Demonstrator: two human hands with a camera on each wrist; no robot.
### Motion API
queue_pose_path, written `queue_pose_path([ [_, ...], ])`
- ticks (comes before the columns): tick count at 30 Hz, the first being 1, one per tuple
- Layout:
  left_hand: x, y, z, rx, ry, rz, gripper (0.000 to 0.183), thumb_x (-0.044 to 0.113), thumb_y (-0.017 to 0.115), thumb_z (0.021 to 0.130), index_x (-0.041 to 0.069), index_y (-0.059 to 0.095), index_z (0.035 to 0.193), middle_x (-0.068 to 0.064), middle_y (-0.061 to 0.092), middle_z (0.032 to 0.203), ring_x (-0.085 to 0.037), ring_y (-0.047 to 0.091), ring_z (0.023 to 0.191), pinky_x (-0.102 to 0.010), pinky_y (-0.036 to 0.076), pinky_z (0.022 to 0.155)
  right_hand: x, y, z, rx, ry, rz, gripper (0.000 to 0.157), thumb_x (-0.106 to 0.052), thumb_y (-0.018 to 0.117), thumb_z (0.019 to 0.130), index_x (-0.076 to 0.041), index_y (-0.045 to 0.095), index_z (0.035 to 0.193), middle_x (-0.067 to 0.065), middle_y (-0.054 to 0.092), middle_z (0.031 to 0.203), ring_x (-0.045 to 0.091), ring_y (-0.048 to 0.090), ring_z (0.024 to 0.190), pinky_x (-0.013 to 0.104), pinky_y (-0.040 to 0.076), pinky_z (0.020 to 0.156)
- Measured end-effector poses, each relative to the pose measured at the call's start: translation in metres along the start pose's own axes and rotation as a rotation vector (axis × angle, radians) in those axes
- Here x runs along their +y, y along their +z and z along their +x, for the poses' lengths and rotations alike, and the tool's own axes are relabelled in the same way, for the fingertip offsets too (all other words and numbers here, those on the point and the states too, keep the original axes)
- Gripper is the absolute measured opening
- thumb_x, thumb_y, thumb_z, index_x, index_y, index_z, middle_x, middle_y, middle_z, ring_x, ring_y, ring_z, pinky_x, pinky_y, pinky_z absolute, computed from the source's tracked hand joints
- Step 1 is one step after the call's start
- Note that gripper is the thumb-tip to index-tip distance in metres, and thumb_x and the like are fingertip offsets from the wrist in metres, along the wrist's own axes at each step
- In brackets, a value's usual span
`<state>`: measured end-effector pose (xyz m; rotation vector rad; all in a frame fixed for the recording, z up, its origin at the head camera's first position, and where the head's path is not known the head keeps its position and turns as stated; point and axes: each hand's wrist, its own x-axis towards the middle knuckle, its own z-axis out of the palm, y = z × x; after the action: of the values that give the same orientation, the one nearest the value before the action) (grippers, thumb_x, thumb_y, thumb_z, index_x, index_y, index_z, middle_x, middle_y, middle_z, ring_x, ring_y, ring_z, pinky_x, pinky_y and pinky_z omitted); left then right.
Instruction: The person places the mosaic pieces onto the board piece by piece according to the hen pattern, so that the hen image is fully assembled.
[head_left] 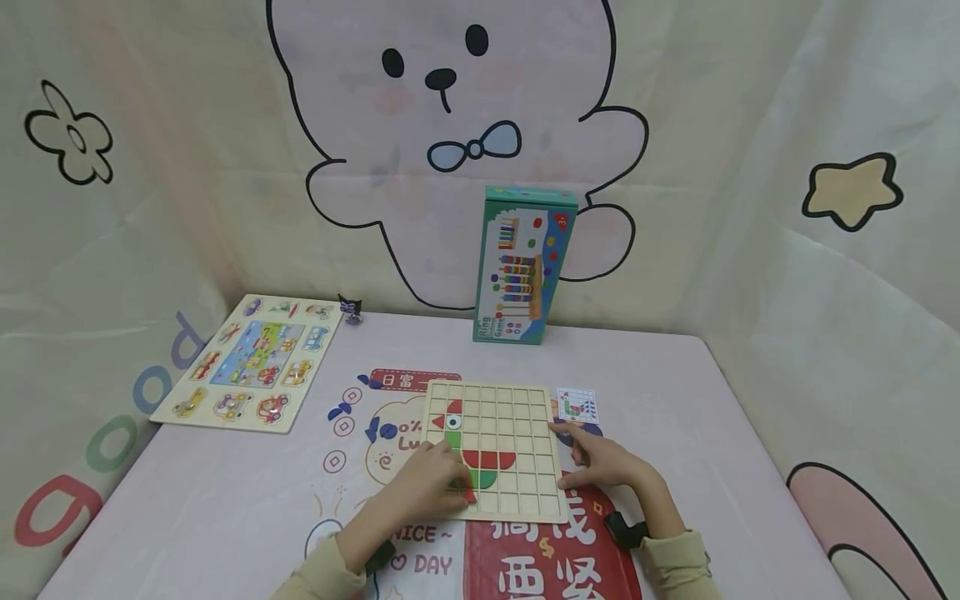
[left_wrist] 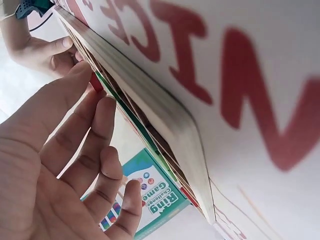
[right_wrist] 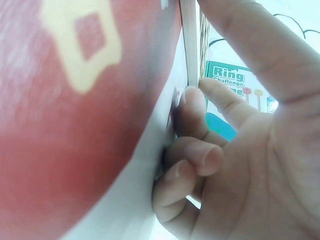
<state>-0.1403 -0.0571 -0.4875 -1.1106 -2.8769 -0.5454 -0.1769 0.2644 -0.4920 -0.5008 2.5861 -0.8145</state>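
A pale wooden grid board [head_left: 517, 417] lies flat on the table. On it, red pieces [head_left: 489, 460], green pieces [head_left: 487, 479] and a round eye piece [head_left: 453, 422] form a bird-like figure. My left hand [head_left: 427, 483] is over the board's lower left part. Between its thumb and index finger it pinches a small red piece [left_wrist: 96, 81], down at the grid; its other fingers are loosely bent. At the board's right edge, my right hand [head_left: 611, 462] touches the rim with thumb and index finger, the other fingers bent beneath.
A small pattern card [head_left: 577, 406] lies beyond the board's right corner. At the back stands a green Ring Challenge Game box [head_left: 521, 267]. To the left lies a picture puzzle board [head_left: 247, 362], with a small dark figurine [head_left: 350, 309] near its far corner. Printed curtains surround the table.
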Motion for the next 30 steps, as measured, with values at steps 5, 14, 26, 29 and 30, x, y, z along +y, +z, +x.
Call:
queue_pose_path([
  [5,0.002,0.0,-0.001,-0.014,0.0,0.006,0.016,0.034,0.075,0.069,0.029,0.072,0.083,0.017,0.061,0.083,-0.006,0.043,0.08,-0.028,0.034,0.074,-0.003,-0.002,-0.001,0.0,-0.008,0.007,0.086,-0.04,0.078,0.07,-0.017,0.036,0.142,0.005,0.045,0.078,0.011,0.037,0.061,0.023,0.032,0.052],
  [14,0.004,-0.002,-0.004,-0.045,-0.005,0.024,0.02,0.04,0.077,0.068,0.03,0.071,0.085,0.016,0.06,0.083,-0.005,0.042,0.08,-0.029,0.036,0.077,-0.002,-0.002,-0.001,-0.001,-0.013,0.004,0.086,-0.041,0.077,0.069,-0.017,0.036,0.141,0.004,0.044,0.078,0.011,0.038,0.062,0.022,0.033,0.052],
  [26,-0.004,-0.004,-0.008,-0.021,-0.005,-0.042,0.022,0.033,0.075,0.07,0.032,0.072,0.091,0.018,0.061,0.086,-0.006,0.047,0.085,-0.036,0.038,0.082,0.002,0.0,0.001,0.002,-0.017,-0.011,0.086,-0.042,0.077,0.07,-0.019,0.036,0.142,0.002,0.044,0.077,0.01,0.037,0.061,0.022,0.032,0.052],
  [29,-0.009,-0.007,-0.011,-0.017,-0.04,-0.066,0.021,0.029,0.074,0.071,0.03,0.072,0.093,0.018,0.062,0.089,-0.007,0.048,0.086,-0.037,0.038,0.082,0.002,0.0,0.001,0.002,-0.015,-0.011,0.086,-0.042,0.077,0.07,-0.02,0.036,0.142,0.002,0.045,0.077,0.01,0.037,0.061,0.022,0.032,0.052],
  [30,-0.01,-0.008,-0.011,-0.016,-0.052,-0.069,0.021,0.029,0.074,0.072,0.03,0.072,0.093,0.017,0.063,0.09,-0.007,0.048,0.087,-0.037,0.038,0.082,0.003,0.001,0.001,0.003,-0.015,-0.011,0.086,-0.042,0.077,0.07,-0.019,0.036,0.142,0.002,0.045,0.077,0.01,0.037,0.061,0.022,0.032,0.052],
])
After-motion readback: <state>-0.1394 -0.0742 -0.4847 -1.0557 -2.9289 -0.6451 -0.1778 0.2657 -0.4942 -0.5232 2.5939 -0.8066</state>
